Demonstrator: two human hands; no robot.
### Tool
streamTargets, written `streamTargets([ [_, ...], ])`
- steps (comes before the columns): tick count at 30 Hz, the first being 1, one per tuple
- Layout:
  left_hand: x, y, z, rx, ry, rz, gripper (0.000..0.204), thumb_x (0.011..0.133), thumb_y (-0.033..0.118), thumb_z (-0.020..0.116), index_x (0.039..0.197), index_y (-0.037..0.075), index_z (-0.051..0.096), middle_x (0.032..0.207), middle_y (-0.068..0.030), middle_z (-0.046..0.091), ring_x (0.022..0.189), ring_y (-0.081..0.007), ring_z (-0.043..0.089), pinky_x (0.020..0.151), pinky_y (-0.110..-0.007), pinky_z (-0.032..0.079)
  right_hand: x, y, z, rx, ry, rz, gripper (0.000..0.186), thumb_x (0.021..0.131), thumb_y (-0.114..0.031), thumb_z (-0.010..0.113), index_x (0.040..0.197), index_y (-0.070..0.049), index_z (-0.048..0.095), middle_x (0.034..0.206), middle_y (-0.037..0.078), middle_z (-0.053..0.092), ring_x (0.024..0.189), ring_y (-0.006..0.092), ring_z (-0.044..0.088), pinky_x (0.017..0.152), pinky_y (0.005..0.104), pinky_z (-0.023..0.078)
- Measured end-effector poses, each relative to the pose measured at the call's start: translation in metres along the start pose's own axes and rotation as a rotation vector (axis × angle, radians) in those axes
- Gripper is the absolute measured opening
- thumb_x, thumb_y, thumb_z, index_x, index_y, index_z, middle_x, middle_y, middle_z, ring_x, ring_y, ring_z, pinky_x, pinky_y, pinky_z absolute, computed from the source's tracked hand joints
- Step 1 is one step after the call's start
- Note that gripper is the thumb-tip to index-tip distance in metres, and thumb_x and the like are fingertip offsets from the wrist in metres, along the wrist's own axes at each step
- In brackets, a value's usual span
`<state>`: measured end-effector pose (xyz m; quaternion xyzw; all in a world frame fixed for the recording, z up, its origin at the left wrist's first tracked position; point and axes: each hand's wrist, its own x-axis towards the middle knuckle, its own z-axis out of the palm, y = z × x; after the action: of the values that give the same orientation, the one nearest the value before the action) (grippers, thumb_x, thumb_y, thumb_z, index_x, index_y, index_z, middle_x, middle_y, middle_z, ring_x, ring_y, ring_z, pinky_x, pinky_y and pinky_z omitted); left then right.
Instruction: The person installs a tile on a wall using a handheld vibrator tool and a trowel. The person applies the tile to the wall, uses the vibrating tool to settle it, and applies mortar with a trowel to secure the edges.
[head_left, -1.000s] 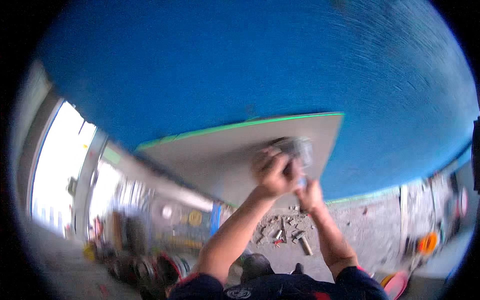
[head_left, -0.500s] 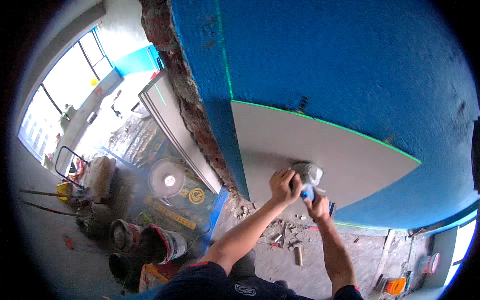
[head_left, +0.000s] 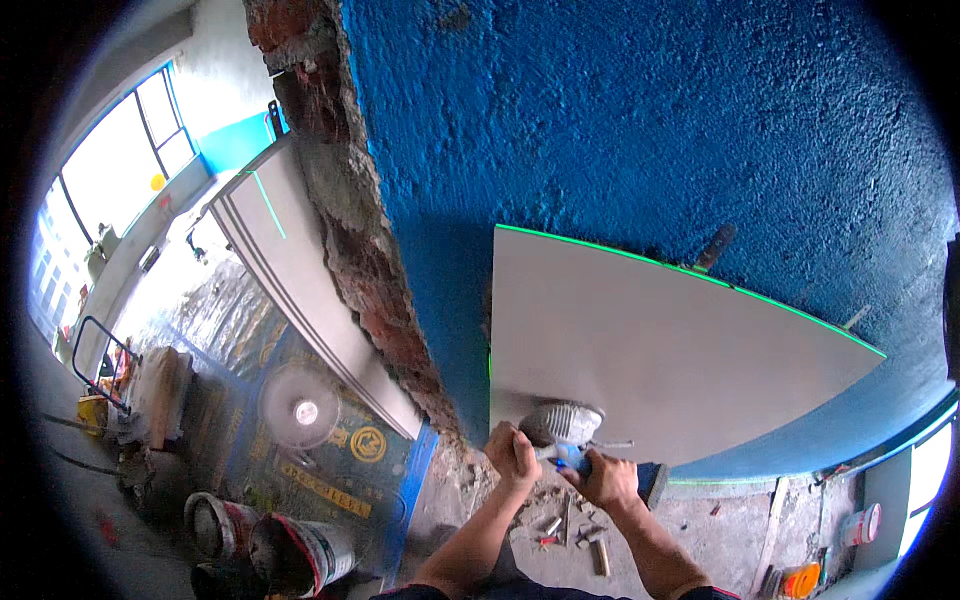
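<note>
A large pale grey tile (head_left: 650, 340) stands against the blue wall (head_left: 600, 120), a bright green line running along its upper edge. Pressed to the tile's lower part is a tile vibrator (head_left: 563, 425) with a round ribbed grey pad and a blue body. My left hand (head_left: 513, 455) is closed around its side handle. On the right, my right hand (head_left: 606, 480) wraps the blue body, and a dark block, perhaps its battery, shows beyond the wrist. Fingers of both hands partly cover the grips.
Several tile sheets (head_left: 310, 270) lean by the broken brick edge (head_left: 355, 220). A round fan (head_left: 302, 408) stands on the covered floor. Buckets (head_left: 310, 550) sit at lower left. Rubble (head_left: 590, 530) lies below the tile; an orange-topped item (head_left: 800, 578) is at lower right.
The tile vibrator and both hands have moved down and left across the tile, toward its lower left part. The view has shifted too, so more of the tile's upper area shows.
</note>
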<state>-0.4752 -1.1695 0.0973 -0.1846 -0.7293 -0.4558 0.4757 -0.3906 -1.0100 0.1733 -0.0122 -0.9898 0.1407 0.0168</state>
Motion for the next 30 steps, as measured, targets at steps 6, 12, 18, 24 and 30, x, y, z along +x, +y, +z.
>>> streamTargets([
  [6,0.007,-0.009,-0.006,-0.056,0.022,0.168,0.029,0.089,0.005,0.043,0.117,0.011,0.039,0.062,-0.0083,0.040,0.049,-0.0257,0.039,0.041,-0.035,0.027,0.002,0.000,0.010,0.017,0.069,-0.094,0.057,0.073,-0.060,0.067,0.094,-0.007,0.068,0.087,0.016,0.066,0.086,0.0354,0.065,0.076,0.0479,0.051],
  [12,0.019,-0.008,-0.016,0.007,0.031,0.049,0.036,0.091,0.020,0.046,0.060,0.004,0.037,0.055,-0.0122,0.034,0.048,-0.0305,0.038,0.045,-0.042,0.027,0.010,-0.015,0.005,0.048,-0.013,-0.082,0.057,0.074,-0.060,0.067,0.093,-0.007,0.068,0.084,0.015,0.067,0.084,0.0345,0.065,0.075,0.0470,0.051],
  [18,0.051,-0.005,-0.032,-0.064,0.036,-0.099,0.040,0.091,0.024,0.046,0.057,0.004,0.037,0.054,-0.0120,0.036,0.047,-0.0318,0.040,0.047,-0.043,0.028,0.017,-0.035,-0.002,0.099,0.062,-0.150,0.055,0.074,-0.057,0.067,0.095,-0.006,0.067,0.083,0.015,0.067,0.081,0.0346,0.065,0.074,0.0471,0.051],
  [24,0.103,0.012,-0.053,-0.055,0.005,-0.120,0.027,0.090,0.022,0.046,0.068,0.005,0.046,0.060,-0.0115,0.044,0.054,-0.0319,0.047,0.048,-0.041,0.033,0.028,-0.057,-0.023,0.209,0.095,-0.203,0.050,0.074,-0.051,0.070,0.091,-0.005,0.065,0.076,0.016,0.064,0.074,0.0372,0.064,0.068,0.0462,0.051],
  [30,0.129,0.024,-0.057,-0.003,0.018,-0.124,0.039,0.091,0.027,0.043,0.060,0.004,0.043,0.058,-0.0136,0.044,0.054,-0.0349,0.046,0.050,-0.042,0.033,0.029,-0.066,-0.047,0.219,-0.058,-0.153,0.056,0.076,-0.057,0.066,0.093,-0.004,0.064,0.086,0.018,0.065,0.084,0.0367,0.064,0.073,0.0473,0.051],
])
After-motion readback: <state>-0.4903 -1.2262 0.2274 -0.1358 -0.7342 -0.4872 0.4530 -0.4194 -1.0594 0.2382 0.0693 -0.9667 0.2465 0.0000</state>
